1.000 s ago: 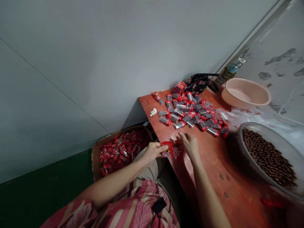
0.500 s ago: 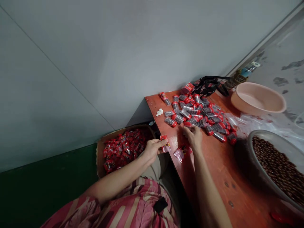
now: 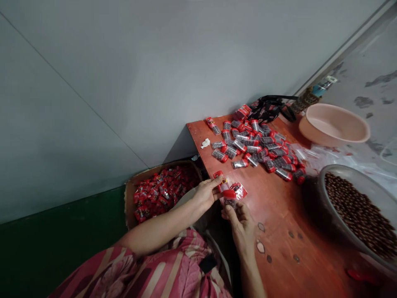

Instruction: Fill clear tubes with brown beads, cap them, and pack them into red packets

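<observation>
My left hand pinches a small red printed plastic bag at the table's near-left edge. In my right hand is a clear tube with a red cap, dark balls showing inside it. The tube's capped end is up against the bag's lower part; whether it is inside the bag I cannot tell. Just beyond the tube, a second red printed bag lies on the red table. A pile of similar red-capped tubes is spread farther back.
A cardboard box of red packets stands on the floor at left. On the table's right are a large tub of brown balls, a pink basin, and clear plastic pieces. A dark bag sits by the wall.
My right hand moved from the loose bag to the tube pile, then came back toward my left hand with a tube. My left hand keeps hold of its bag.
</observation>
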`<state>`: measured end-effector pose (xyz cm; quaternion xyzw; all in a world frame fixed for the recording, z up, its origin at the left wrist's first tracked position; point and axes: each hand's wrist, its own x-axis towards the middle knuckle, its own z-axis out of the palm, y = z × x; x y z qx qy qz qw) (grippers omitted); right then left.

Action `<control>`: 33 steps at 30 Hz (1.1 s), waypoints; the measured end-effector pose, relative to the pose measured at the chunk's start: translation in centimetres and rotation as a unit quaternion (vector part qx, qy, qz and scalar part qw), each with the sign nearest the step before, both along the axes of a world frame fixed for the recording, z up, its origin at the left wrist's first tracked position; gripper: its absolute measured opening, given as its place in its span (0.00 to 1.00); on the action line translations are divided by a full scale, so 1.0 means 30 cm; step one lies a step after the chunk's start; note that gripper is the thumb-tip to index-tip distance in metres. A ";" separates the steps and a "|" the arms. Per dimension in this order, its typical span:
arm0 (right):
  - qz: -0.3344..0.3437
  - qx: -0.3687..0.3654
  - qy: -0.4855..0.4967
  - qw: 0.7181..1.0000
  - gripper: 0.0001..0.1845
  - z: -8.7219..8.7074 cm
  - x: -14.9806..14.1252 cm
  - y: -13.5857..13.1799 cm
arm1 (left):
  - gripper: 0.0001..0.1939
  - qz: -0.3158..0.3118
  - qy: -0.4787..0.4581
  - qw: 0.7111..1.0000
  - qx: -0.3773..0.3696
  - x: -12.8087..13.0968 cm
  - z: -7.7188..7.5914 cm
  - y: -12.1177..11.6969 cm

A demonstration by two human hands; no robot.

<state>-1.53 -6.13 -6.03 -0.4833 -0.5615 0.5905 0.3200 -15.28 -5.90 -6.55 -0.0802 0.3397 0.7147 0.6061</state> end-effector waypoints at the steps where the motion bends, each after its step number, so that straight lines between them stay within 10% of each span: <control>1: -0.001 0.002 -0.002 1.000 0.16 0.000 -0.002 0.002 | 0.13 -0.003 0.003 1.000 0.001 0.005 0.002 0.001; 13: -0.019 -0.007 0.016 1.000 0.18 0.006 0.010 0.005 | 0.13 0.002 0.013 1.000 0.013 0.031 -0.002 0.012; 33: -0.047 0.038 0.047 0.997 0.16 -0.055 0.010 0.018 | 0.17 -0.165 0.217 0.960 0.062 0.033 -0.004 -0.001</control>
